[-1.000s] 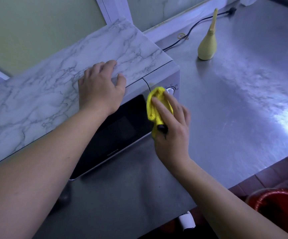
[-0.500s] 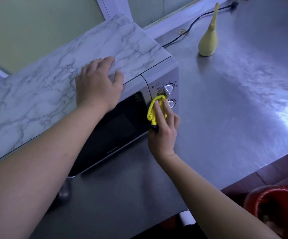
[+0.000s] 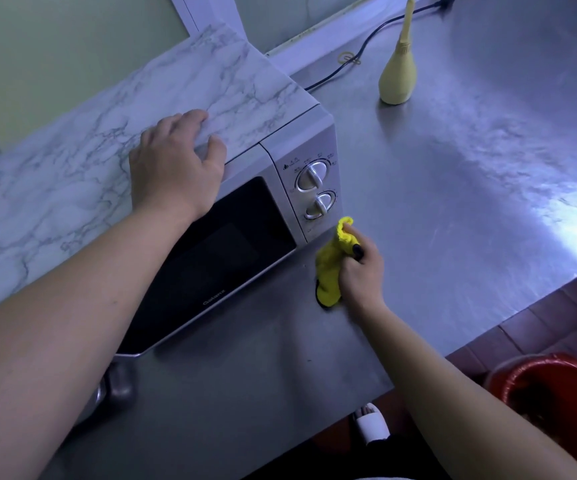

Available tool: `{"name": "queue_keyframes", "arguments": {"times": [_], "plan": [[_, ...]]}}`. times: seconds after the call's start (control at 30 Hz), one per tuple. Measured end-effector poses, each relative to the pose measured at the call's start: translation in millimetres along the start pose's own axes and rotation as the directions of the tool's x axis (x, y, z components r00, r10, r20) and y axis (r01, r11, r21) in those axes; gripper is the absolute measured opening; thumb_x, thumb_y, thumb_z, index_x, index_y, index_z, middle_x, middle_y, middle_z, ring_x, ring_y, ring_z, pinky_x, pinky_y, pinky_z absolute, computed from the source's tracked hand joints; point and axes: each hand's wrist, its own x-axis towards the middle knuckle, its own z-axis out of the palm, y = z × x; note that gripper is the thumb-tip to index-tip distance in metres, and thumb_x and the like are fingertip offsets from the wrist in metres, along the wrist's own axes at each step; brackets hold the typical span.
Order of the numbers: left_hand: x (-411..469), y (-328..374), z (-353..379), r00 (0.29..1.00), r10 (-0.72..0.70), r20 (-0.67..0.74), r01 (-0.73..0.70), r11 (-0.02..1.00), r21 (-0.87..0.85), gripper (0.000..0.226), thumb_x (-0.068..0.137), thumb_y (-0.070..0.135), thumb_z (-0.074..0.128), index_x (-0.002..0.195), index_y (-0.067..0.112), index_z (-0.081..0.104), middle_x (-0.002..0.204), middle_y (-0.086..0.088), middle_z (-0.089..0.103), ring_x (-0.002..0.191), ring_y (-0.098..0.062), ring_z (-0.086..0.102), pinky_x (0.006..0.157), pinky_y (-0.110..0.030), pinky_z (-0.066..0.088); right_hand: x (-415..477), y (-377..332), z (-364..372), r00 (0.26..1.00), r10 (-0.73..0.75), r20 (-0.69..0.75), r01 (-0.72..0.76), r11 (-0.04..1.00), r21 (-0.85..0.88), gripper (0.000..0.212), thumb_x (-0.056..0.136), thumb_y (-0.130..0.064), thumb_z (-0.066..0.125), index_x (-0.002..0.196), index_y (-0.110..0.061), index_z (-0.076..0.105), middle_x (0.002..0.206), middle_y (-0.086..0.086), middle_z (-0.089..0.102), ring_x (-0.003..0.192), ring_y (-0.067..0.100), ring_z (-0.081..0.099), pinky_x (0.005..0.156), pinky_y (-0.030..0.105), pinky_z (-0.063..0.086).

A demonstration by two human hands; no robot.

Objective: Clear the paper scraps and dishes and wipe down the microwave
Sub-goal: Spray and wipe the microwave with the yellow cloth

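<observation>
Red bucket (image 3: 557, 386) is seen nearest, below the edge of the steel counter (image 3: 453, 202). Yellow cloth (image 3: 328, 275) is gripped in the right hand (image 3: 361, 271), fingers curled round it, just beside the lower front corner of the microwave (image 3: 245, 237), under the two knobs (image 3: 311, 176). Left hand (image 3: 173, 168) is laid flat on the marbled top, fingers relaxed, nothing held. Yellow bottle (image 3: 398, 77) and black cord (image 3: 366, 46) are seen farther back on the counter

Left grip (image 3: 176, 164) rests flat on the marble-patterned top of the silver microwave (image 3: 301, 133). Right grip (image 3: 361, 268) holds a crumpled yellow cloth (image 3: 328, 275) just beside the microwave's front right corner, over the brushed-steel bench (image 3: 453, 202).
</observation>
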Motion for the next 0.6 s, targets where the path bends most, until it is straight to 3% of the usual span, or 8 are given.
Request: {"name": "queue_keyframes", "arguments": {"times": [0.1,0.2,0.33,0.43,0.5,0.6], "plan": [[0.6,0.5,-0.2,1.000,0.002,-0.002,-0.002,1.000,-0.004,0.049,0.094,0.046,0.039,0.139,0.029,0.050,0.144,-0.002,0.050,0.132,-0.029,0.041,0.108,-0.047,0.031,-3.2,-27.1,-5.5,0.946,-0.317,-0.068,0.316,0.948,-0.026,0.071,0.068,0.011,0.037,0.127,-0.016,0.067,0.136,0.008,0.058,0.126,0.022,0.054,0.093,0.012,0.042],[0.6,1.0,0.4,1.000,0.002,0.000,-0.002,1.000,-0.003,0.049,0.094,0.046,0.039,0.139,0.029,0.050,0.144,-0.001,0.051,0.132,-0.029,0.042,0.108,-0.046,0.032,11.4,-43.0,6.0,0.851,-0.525,0.010,0.524,0.847,-0.091,0.068,0.074,0.022,0.050,0.128,-0.015,0.067,0.142,0.007,0.053,0.131,0.025,0.050,0.099,0.017,0.041],[0.8,1.7,0.9,1.000,-0.010,-0.004,0.010,1.000,-0.001,0.048,0.095,0.045,0.040,0.139,0.029,0.050,0.144,-0.001,0.051,0.132,-0.029,0.041,0.107,-0.046,0.032,13.9,-23.3,15.3,0.903,-0.431,0.009,0.429,0.897,-0.110,0.068,0.070,0.019,0.043,0.126,-0.009,0.068,0.141,0.016,0.049,0.127,0.030,0.049,0.090,0.003,0.036],[0.6,1.6,0.4,1.000,-0.014,-0.008,0.014,1.000,0.002,0.048,0.095,0.045,0.040,0.139,0.030,0.050,0.144,0.000,0.051,0.131,-0.029,0.041,0.108,-0.045,0.032,7.5,3.6,14.2,0.966,-0.240,0.102,0.255,0.950,-0.182,0.065,0.077,0.018,0.044,0.129,-0.013,0.067,0.143,0.009,0.046,0.126,0.028,0.051,0.095,0.012,0.039],[0.2,1.6,0.8,1.000,-0.015,-0.006,0.015,1.000,0.005,0.048,0.095,0.046,0.039,0.139,0.030,0.050,0.144,0.000,0.050,0.132,-0.029,0.041,0.108,-0.046,0.031,3.8,10.1,14.2,0.972,-0.186,0.141,0.214,0.950,-0.227,0.061,0.080,0.014,0.047,0.130,-0.015,0.066,0.142,0.004,0.047,0.119,0.019,0.055,0.095,0.015,0.040],[-0.1,2.4,0.4,1.000,-0.013,0.002,0.013,1.000,0.007,0.049,0.094,0.047,0.039,0.138,0.029,0.050,0.144,-0.001,0.051,0.131,-0.030,0.042,0.107,-0.046,0.032,6.8,0.8,10.5,0.964,-0.130,0.233,0.195,0.939,-0.282,0.058,0.079,0.009,0.045,0.125,-0.016,0.069,0.134,0.001,0.055,0.107,0.003,0.053,0.091,0.005,0.037]]}}
